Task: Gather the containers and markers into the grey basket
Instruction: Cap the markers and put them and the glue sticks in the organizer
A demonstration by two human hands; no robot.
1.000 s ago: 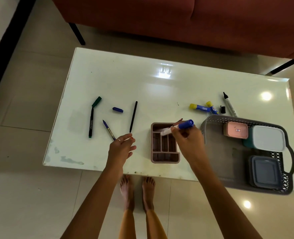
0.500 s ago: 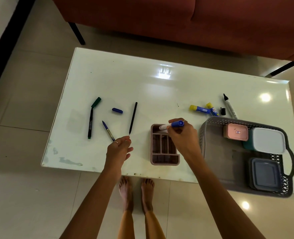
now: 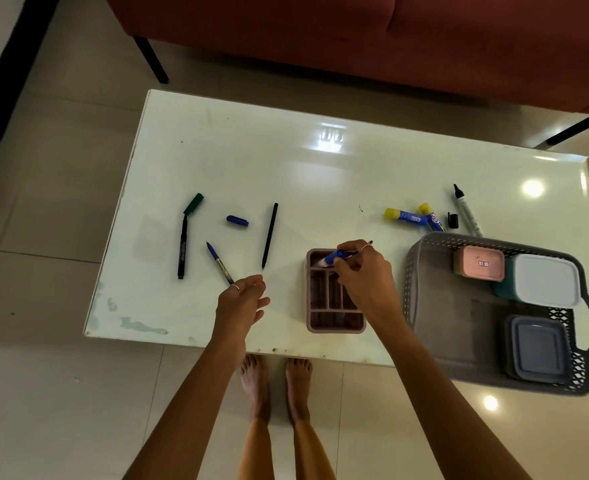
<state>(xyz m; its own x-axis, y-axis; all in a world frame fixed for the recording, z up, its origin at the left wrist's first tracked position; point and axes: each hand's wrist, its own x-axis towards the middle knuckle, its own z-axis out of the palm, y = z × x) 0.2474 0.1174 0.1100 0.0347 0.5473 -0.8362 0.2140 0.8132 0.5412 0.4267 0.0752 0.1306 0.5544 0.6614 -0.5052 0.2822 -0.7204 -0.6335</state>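
My right hand [image 3: 364, 275] pinches a white marker with a blue cap [image 3: 331, 258] over the far end of the pink divided tray [image 3: 334, 322]. My left hand [image 3: 243, 301] hovers with relaxed fingers just beside the near end of a blue pen [image 3: 219, 262]. On the white table [image 3: 320, 174] lie a green marker [image 3: 183, 244] with its cap [image 3: 193, 203], a loose blue cap [image 3: 237, 220] and a thin black pen [image 3: 269, 235]. The grey basket [image 3: 431, 306] at the right holds a pink box [image 3: 479, 268], a white-lidded container [image 3: 545, 285] and a grey container [image 3: 539, 348].
Two yellow-capped blue glue sticks [image 3: 405, 216] [image 3: 431, 218], a black cap [image 3: 453, 220] and an uncapped black-tipped marker [image 3: 466, 211] lie behind the basket. A red sofa [image 3: 355, 39] stands beyond the table. My bare feet [image 3: 275, 379] are under the near edge.
My right hand lowered the blue-capped marker toward the far end of the pink tray. My left hand drifted slightly left, closer to the blue pen.
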